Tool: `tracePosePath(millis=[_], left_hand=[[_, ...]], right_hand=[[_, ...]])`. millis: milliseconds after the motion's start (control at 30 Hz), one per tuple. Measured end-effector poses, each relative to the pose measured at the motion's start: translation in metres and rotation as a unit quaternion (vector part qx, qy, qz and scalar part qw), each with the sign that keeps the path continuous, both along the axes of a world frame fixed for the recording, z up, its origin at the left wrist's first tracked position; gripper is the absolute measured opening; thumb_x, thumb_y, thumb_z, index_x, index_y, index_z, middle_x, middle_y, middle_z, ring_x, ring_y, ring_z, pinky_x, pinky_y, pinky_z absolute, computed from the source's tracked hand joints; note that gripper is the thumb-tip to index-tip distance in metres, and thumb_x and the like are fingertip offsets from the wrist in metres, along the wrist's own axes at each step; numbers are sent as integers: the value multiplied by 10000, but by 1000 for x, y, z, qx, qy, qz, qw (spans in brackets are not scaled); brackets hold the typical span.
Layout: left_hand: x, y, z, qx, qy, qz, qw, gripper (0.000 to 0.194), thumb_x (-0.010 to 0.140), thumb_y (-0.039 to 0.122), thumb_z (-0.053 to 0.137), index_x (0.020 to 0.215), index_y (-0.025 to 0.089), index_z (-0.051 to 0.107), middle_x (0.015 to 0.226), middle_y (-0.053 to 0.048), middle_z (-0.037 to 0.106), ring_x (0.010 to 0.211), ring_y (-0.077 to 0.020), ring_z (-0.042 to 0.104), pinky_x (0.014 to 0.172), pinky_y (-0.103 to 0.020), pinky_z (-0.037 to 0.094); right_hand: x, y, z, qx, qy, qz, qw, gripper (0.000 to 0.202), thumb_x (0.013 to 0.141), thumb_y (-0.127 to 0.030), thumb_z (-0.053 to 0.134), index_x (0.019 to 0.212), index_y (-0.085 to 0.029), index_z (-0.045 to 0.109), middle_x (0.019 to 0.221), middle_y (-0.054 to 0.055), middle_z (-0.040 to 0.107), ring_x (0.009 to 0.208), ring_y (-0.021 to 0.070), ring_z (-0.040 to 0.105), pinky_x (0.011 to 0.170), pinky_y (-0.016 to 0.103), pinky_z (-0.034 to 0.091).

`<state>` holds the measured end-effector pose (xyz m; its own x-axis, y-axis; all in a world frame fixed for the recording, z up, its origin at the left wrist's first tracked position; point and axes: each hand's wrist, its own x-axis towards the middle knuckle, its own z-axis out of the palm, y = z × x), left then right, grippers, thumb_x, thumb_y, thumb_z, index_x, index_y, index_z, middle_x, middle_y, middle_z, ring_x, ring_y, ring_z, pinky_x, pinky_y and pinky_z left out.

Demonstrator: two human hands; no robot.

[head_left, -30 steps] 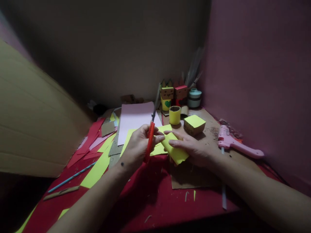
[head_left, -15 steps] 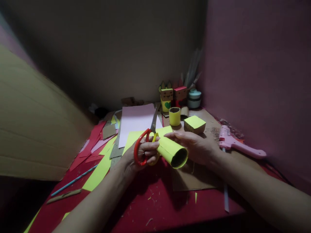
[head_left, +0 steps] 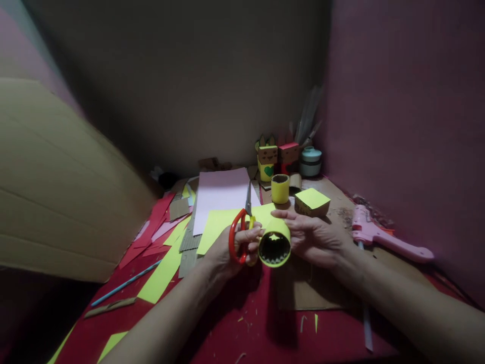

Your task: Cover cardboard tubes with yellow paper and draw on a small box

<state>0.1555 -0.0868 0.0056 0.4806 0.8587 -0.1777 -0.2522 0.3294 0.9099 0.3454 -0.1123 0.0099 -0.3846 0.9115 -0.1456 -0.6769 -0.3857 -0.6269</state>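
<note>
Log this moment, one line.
left hand: holding scissors, touching tube; right hand: touching tube; tube: open end toward camera; glue gun: at right

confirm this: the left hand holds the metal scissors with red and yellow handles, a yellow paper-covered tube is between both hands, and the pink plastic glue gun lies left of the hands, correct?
Not quite: the head view shows the pink plastic glue gun to the right of the hands. The left hand holds the scissors, with the yellow tube between both hands.
</note>
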Motion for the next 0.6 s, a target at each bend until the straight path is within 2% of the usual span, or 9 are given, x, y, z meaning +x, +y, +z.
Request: tracePosePath(millis=[100,200,300,433,600], left_hand=[[-5,1,6,31,7,16,999,247,716,305,744,778,169,547,499,87,380,382,-30,294,352,-154,239],[-8,-5,17,79,40,59,994,252,731,288,729,841,176,531,504,94,382,395,-29,290,372,-157,220],[-7,-14,25,131,86,92,983,334,705,264,735,950,186,522,562,81,450,453,-46,377,425,-168,288],[-1,-22,25,174,125,108,971,440,652,238,767,1016,185,526,597,74,473,503,-57,414,476,-181,332],[6,-25,23,193,153,184,952,492,591,239,814,973,191,508,610,79,468,535,-68,425,506,-192,375]], right_hand=[[2,5,0,-35,14,-88,995,252,653,-59,724,883,-155,687,904,32,645,767,136,573,665,253,452],[2,10,-2,-64,28,-128,989,219,679,-56,708,864,-169,680,958,38,645,812,146,571,674,263,453],[0,12,-5,-83,37,-133,987,238,685,-53,707,889,-171,676,942,37,659,798,142,565,635,248,433],[-2,12,-8,-85,9,-108,990,228,695,-94,722,904,-166,667,881,40,661,737,133,543,594,243,408],[-2,7,-8,-64,-40,-64,995,234,682,-70,695,900,-148,669,827,41,637,702,131,544,618,251,442]])
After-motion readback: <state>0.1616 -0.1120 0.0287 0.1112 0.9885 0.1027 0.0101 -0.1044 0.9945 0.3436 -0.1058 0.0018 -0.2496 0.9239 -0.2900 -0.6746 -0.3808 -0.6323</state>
